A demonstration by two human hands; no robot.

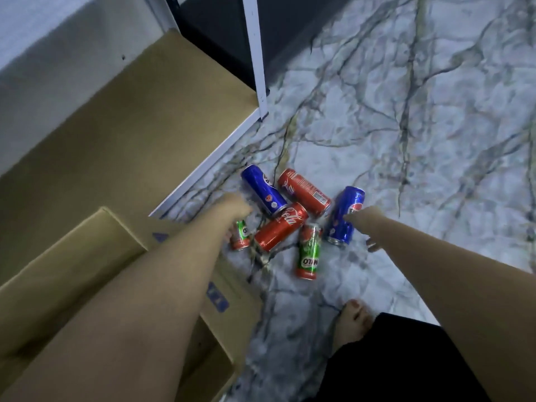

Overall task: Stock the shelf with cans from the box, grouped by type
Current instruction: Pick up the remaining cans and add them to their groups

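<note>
I have six cans lying on their sides in a heap on the marble floor (406,126) at mid-frame, out of the box (87,271) at lower left, which I take as sorting before shelving. My left hand (235,210) reaches onto a green can (241,235); whether the fingers close round it I cannot tell. My right hand (359,221) lies over a blue can (346,216), grip hidden too. The shelf (116,140) waits at upper left.
</note>
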